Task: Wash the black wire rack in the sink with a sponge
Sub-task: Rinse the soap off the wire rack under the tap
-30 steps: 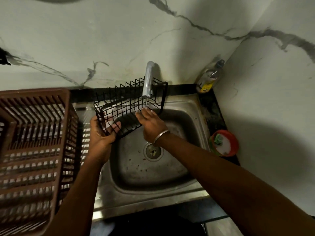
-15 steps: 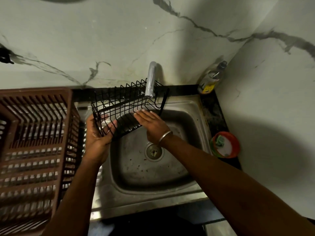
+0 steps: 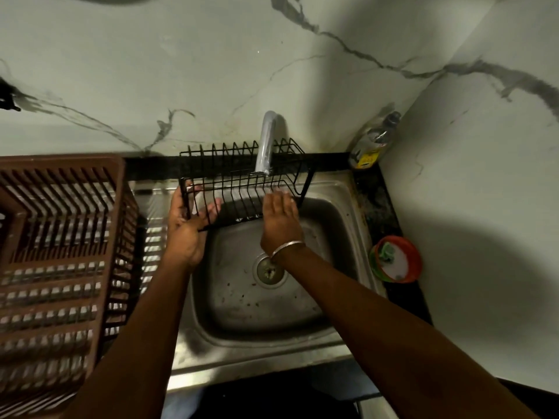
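The black wire rack [image 3: 242, 189] is held by its left end in the left hand [image 3: 187, 225], whose fingers curl through and round the wires in a firm grip. The right hand [image 3: 279, 220] lies with straight fingers flat against the rack's near right side, holding nothing, only touching.

A second ago the rack sat skewed, its left corner dipping toward the person. Now it is swung round square and level, up over the back of the sink [image 3: 242, 309] with the tap [image 3: 266, 143] spout poking down into it. I cannot tell whether water is running.

It looks to me like rinsing or positioning, not scrubbing: neither hand has a sponge. A green sponge [image 3: 387, 252] lies in the orange dish [image 3: 414, 258] on the counter to the right, well apart from both hands, so the right hand would have to fetch it. A brown crate [image 3: 60, 237] stands just left of the sink.
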